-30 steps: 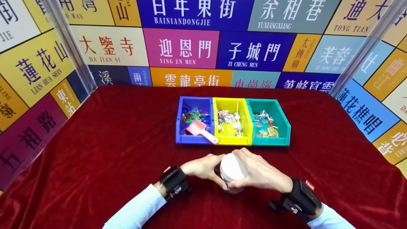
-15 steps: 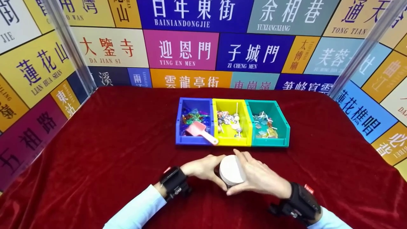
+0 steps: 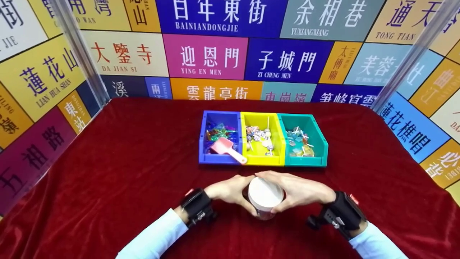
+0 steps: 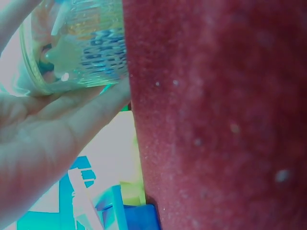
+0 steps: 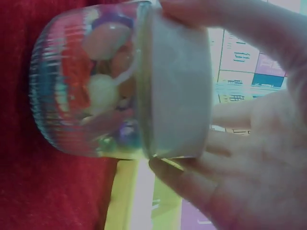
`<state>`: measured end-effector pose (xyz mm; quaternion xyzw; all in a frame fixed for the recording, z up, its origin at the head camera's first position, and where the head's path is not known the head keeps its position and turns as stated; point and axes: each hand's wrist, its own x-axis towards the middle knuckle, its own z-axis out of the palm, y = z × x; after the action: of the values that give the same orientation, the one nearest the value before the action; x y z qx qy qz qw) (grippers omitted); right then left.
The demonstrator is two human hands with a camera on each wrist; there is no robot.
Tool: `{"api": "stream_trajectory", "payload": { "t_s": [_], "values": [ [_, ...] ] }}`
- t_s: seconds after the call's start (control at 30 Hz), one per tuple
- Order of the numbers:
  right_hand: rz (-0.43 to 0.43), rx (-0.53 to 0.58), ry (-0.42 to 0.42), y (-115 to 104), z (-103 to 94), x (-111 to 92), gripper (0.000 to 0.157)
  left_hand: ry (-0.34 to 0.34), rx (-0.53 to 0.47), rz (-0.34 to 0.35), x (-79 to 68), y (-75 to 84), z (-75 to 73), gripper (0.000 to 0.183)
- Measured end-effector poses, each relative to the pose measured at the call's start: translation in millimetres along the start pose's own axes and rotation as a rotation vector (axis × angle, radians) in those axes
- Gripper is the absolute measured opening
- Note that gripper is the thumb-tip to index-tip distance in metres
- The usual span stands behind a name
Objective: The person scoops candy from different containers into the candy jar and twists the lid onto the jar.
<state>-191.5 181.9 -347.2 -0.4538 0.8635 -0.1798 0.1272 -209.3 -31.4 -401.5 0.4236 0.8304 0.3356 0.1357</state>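
A clear ribbed jar (image 5: 72, 96) with a white lid (image 3: 265, 192) stands on the red cloth. Colourful pieces show through its wall in the right wrist view, one round and pale with a white stick. My left hand (image 3: 230, 190) holds the jar's body from the left, fingers along its far side and thumb at the near side. From the other side my right hand (image 3: 302, 190) grips the lid, its fingers round the back edge and its thumb at the front. The right fingertips lie right at the lid's lower rim in the right wrist view.
Behind the hands stand three joined bins: blue (image 3: 220, 159), yellow (image 3: 266, 160) and green (image 3: 305, 161). They hold shiny coloured pieces and stick candies. A pink scoop (image 3: 224, 145) lies in the blue bin, its handle over the front edge. Clear posts (image 3: 413, 57) rise at the back corners.
The right hand has loosened from the lid, turned about it and closed round it again, its fingers now across the back edge. The left hand stays in place on the jar.
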Motion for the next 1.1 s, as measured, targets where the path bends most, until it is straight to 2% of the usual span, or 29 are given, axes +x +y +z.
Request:
{"api": "stream_trajectory", "payload": {
  "t_s": [0.13, 0.3, 0.53, 0.7, 0.77, 0.87, 0.97, 1.1],
  "values": [
    [0.046, -0.024, 0.061, -1.5, 6.2, -2.4, 0.082, 0.009, -0.002, -0.007, -0.2, 0.5, 0.1, 0.075],
    [0.125, -0.057, 0.19, -5.8, 17.9, -7.1, 0.085, 0.011, 0.012, -0.016, -0.1, 1.4, -0.5, 0.071],
    [0.176, -0.087, 0.358, -11.7, 33.5, -7.3, 0.083, 0.015, 0.03, -0.012, -0.1, 1.2, 0.5, 0.073],
    [0.219, -0.131, 0.444, -18.4, 40.8, -5.8, 0.08, 0.013, 0.018, -0.024, 0.2, 1.5, 0.5, 0.076],
    [0.241, -0.127, 0.451, -20.6, 41.1, -6.5, 0.085, 0.011, 0.012, -0.03, 0.4, 1.6, 0.3, 0.075],
    [0.243, -0.058, 0.412, -20.2, 37.9, -9.6, 0.099, 0.006, 0.006, -0.035, 0.3, 1.5, 0.6, 0.076],
    [0.179, 0.029, 0.346, -12.4, 30.4, -12.3, 0.106, 0.006, 0.011, -0.032, 0.1, 1.7, 1.0, 0.078],
    [0.061, 0.134, 0.248, 4.8, 20.1, -12.6, 0.098, 0.01, 0.03, -0.038, 0.4, 2.9, 0.9, 0.079]
  ]
}}
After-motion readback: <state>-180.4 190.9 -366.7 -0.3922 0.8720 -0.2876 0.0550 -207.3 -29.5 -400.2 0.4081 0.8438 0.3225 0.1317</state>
